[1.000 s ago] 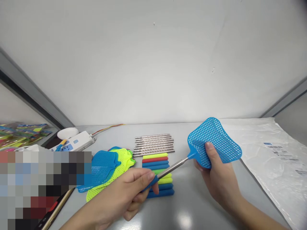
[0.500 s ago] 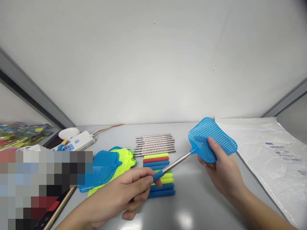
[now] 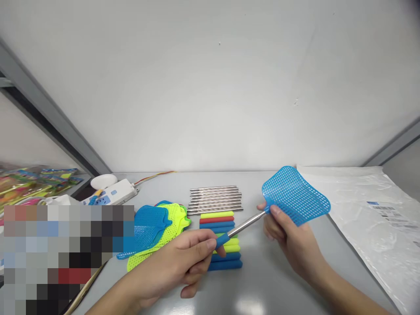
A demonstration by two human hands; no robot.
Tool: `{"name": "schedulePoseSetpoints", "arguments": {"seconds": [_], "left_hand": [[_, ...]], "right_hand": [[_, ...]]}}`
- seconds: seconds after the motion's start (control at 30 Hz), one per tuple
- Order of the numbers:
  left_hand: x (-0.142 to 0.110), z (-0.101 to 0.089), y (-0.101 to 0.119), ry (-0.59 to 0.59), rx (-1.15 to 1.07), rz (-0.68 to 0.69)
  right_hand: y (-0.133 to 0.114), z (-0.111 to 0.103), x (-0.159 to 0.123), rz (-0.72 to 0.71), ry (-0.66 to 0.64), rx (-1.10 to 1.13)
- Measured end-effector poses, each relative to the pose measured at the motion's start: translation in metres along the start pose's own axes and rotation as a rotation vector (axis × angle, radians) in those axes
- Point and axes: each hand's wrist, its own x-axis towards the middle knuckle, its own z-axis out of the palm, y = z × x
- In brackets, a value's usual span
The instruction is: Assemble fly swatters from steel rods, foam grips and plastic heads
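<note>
I hold a blue fly swatter above the grey table (image 3: 269, 280). My left hand (image 3: 179, 264) is closed round its blue foam grip, from which a silver rod (image 3: 244, 224) runs up and right. My right hand (image 3: 288, 240) pinches the neck where the rod meets the blue mesh head (image 3: 297, 194). Under the rod lies a row of several coloured foam grips (image 3: 223, 260), yellow, red, blue and green. Behind them lie several bare metal rods (image 3: 215, 199). Left of them is a pile of blue and yellow-green mesh heads (image 3: 157, 227).
A white power strip (image 3: 113, 192) with a coloured cable lies at the back left, next to a white round object (image 3: 103, 180). A clear plastic bag (image 3: 370, 218) with a printed label covers the table's right side. Colourful packets (image 3: 36, 181) lie far left. A white wall stands behind.
My right hand has slid from gripping the mesh head down to its neck, and the head has tilted flatter. The left hand has kept its hold on the grip.
</note>
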Motion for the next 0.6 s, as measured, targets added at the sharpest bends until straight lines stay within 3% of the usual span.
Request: {"name": "schedulePoseSetpoints", "arguments": {"seconds": [0.13, 0.23, 0.37, 0.47, 0.6], "left_hand": [[0.005, 0.006, -0.008, -0.133, 0.008, 0.045], [0.006, 0.011, -0.013, -0.207, 0.047, 0.013], [-0.003, 0.017, -0.01, -0.221, 0.222, -0.057], [-0.009, 0.02, -0.006, -0.26, 0.329, -0.014], [-0.004, 0.018, -0.007, -0.249, 0.112, 0.044]], "right_hand": [[0.006, 0.002, -0.01, 0.046, -0.097, -0.184], [0.006, 0.006, -0.012, 0.049, -0.178, -0.179], [0.004, 0.009, -0.011, 0.114, -0.153, -0.096], [0.006, 0.008, -0.008, 0.138, -0.15, -0.065], [0.009, 0.005, -0.006, 0.157, -0.226, 0.03]]}}
